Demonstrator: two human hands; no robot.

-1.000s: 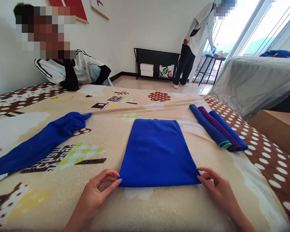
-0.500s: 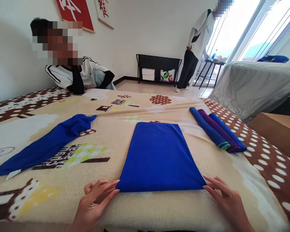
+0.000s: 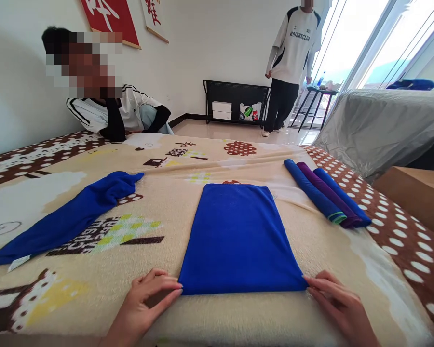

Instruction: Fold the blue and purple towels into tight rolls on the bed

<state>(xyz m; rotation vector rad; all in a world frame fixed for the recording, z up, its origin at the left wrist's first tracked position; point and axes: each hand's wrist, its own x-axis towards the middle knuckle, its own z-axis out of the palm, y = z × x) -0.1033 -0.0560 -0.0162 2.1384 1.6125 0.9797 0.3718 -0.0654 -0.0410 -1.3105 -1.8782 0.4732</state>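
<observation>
A blue cloth (image 3: 238, 236), folded to a flat rectangle, lies on the patterned blanket (image 3: 173, 168) straight in front of me. My left hand (image 3: 144, 303) pinches its near left corner between thumb and fingers. Its near right corner is pinched the same way by my right hand (image 3: 338, 306). The cloth's near edge sits close to the front edge of the blanket.
A loose blue cloth (image 3: 68, 217) lies crumpled at the left. Three rolled cloths (image 3: 327, 193), two blue and one purple, lie at the right. One person (image 3: 108, 111) leans on the far left side of the bed. Another person (image 3: 287, 67) stands by the window.
Both hands have slid the folded cloth a little nearer to me and still grip its near corners. The standing person has turned from the window to face this way.
</observation>
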